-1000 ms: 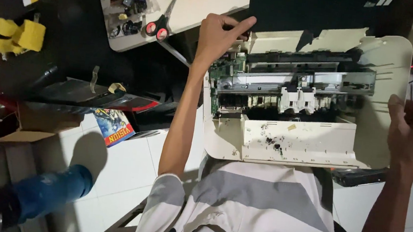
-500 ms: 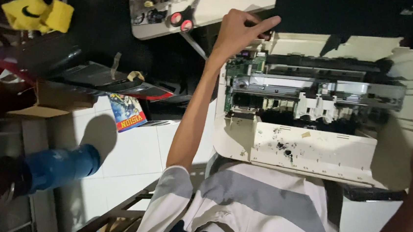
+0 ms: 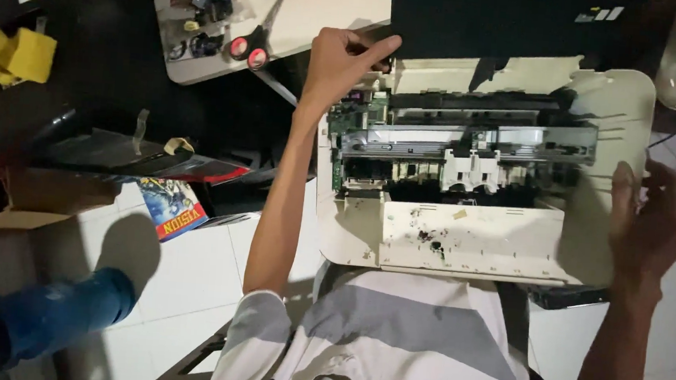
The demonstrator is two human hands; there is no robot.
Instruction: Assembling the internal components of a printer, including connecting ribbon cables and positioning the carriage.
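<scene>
Left hand (image 3: pixel 346 62) grips the opened printer (image 3: pixel 464 224) at its far corner, right hand (image 3: pixel 661 219) blurred, grip unclear; the bared boards beneath the fingers risk damage if it tips

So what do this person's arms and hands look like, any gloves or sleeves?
No gloves: both the left hand and right hand are bare, and so are the forearms. A short white sleeve of a white-and-grey shirt ends above the left elbow. No watch or rings are visible.

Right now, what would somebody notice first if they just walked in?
The opened white printer in the middle, its insides showing and dark ink spots on its front. The left hand is at its back left corner, the right hand at its right edge. Red-handled scissors lie on the white table behind.
</scene>
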